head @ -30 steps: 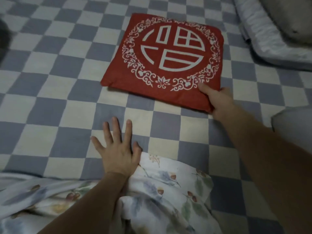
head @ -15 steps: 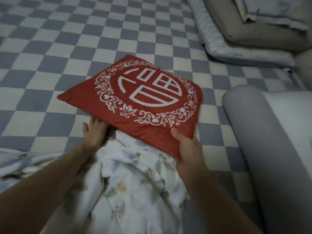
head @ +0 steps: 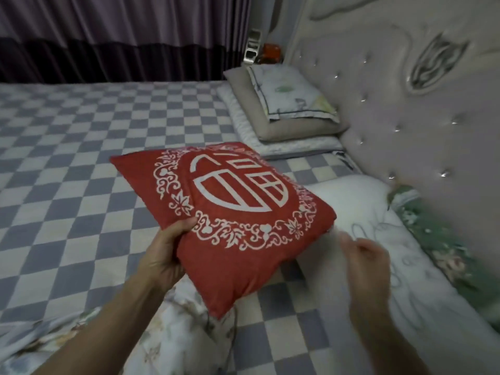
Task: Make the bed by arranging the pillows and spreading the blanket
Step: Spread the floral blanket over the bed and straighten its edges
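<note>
Head view: left hand (head: 165, 255) grips red cushion (head: 232, 212) by near-left edge, thumb on top; cushion lifted over bed (head: 81, 147), likely for carrying to headboard (head: 405, 104). Roughly square, no clear long axis; one corner toward wrist, far edge toward pillows (head: 284, 109). Right hand (head: 365, 255), just right of cushion, blurred, loosely curled, holding nothing.

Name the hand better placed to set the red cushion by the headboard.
Left. The left hand already holds the red cushion off the bed; the right hand is blurred, beside it, apparently holding nothing.
</note>
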{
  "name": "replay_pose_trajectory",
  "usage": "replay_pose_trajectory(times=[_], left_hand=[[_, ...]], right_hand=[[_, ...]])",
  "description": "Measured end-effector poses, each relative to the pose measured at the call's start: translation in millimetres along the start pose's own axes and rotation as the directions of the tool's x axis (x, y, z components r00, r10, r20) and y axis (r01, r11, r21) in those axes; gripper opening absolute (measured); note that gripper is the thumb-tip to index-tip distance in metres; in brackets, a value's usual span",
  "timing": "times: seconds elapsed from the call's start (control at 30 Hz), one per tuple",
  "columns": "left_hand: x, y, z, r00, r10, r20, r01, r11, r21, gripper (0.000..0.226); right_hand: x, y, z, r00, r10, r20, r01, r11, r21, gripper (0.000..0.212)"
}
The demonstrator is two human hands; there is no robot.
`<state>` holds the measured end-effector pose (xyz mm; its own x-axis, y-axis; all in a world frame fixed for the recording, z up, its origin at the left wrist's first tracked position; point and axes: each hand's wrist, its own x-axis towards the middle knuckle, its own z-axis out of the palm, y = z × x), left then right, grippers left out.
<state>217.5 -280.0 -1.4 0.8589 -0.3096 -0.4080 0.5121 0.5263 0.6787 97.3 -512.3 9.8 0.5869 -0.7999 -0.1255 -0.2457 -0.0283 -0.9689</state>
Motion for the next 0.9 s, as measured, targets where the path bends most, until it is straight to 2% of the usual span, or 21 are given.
replay_pose_trajectory(times=[0.03, 0.07, 0.13, 0.17, 0.23, 0.3, 0.37, 0.43, 0.5, 0.57, 0.6, 0.67, 0.73, 0.8, 0.83, 0.9], left_hand=[[-3, 7, 5, 0.996, -0.002, 0.091, 0.002, 1.000, -0.003, 0.019], [-7, 14, 18, 0.984, -0.020, 0.175, 0.018, 1.000, 0.010, 0.010], [-5, 17, 33, 0.953, -0.063, 0.295, 0.033, 0.994, 0.106, 0.053], [-1, 15, 38, 0.945, -0.090, 0.314, 0.032, 0.982, 0.185, 0.065], [5, 12, 54, 0.929, -0.174, 0.325, 0.042, 0.925, 0.377, 0.077], [15, 6, 65, 0.913, -0.252, 0.321, 0.044, 0.842, 0.537, 0.091], [25, -3, 73, 0.918, -0.277, 0.284, 0.016, 0.740, 0.673, 0.085], [37, -17, 81, 0.946, -0.232, 0.225, -0.031, 0.629, 0.777, 0.054], [49, -31, 87, 0.964, -0.160, 0.212, -0.083, 0.575, 0.814, 0.041], [65, -50, 91, 0.968, -0.088, 0.235, -0.145, 0.565, 0.812, 0.056], [72, -61, 94, 0.974, -0.041, 0.221, -0.167, 0.527, 0.833, 0.066], [85, -86, 94, 0.983, 0.015, 0.183, -0.175, 0.370, 0.912, 0.075], [92, -113, 99, 0.962, -0.029, 0.270, -0.258, 0.216, 0.942, 0.074], [104, -142, 113, 0.901, -0.151, 0.406, -0.374, 0.200, 0.906, 0.080], [110, -153, 122, 0.890, -0.206, 0.406, -0.374, 0.178, 0.910, 0.083], [122, -177, 137, 0.885, -0.334, 0.323, -0.330, 0.036, 0.943, 0.081]], right_hand=[[21, -12, -22, 0.999, 0.028, -0.018, -0.028, 1.000, 0.007, 0.064], [42, -27, -41, 0.995, 0.081, 0.055, -0.082, 0.997, 0.013, 0.063], [73, -51, -67, 0.931, 0.176, 0.320, -0.215, 0.973, 0.088, 0.056], [82, -59, -78, 0.885, 0.177, 0.430, -0.251, 0.960, 0.121, 0.062], [99, -65, -98, 0.822, 0.144, 0.551, -0.209, 0.976, 0.057, 0.091], [109, -61, -113, 0.768, 0.198, 0.609, -0.200, 0.978, -0.067, 0.108], [115, -51, -126, 0.708, 0.269, 0.652, -0.298, 0.952, -0.069, 0.107], [117, -41, -132, 0.685, 0.278, 0.673, -0.352, 0.936, -0.028, 0.105], [119, -29, -130, 0.719, 0.276, 0.638, -0.337, 0.941, -0.027, 0.110], [125, -16, -124, 0.826, 0.228, 0.515, -0.268, 0.963, 0.003, 0.114], [130, -13, -122, 0.884, 0.175, 0.434, -0.212, 0.977, 0.036, 0.111], [140, -21, -115, 0.956, 0.052, 0.288, -0.083, 0.992, 0.098, 0.093], [155, -39, -107, 0.983, -0.059, 0.173, 0.031, 0.987, 0.158, 0.064], [179, -57, -96, 0.987, -0.139, 0.074, 0.123, 0.973, 0.193, 0.048], [190, -66, -90, 0.984, -0.176, 0.037, 0.165, 0.967, 0.194, 0.046], [218, -75, -79, 0.970, -0.243, -0.029, 0.244, 0.952, 0.186, 0.047]])
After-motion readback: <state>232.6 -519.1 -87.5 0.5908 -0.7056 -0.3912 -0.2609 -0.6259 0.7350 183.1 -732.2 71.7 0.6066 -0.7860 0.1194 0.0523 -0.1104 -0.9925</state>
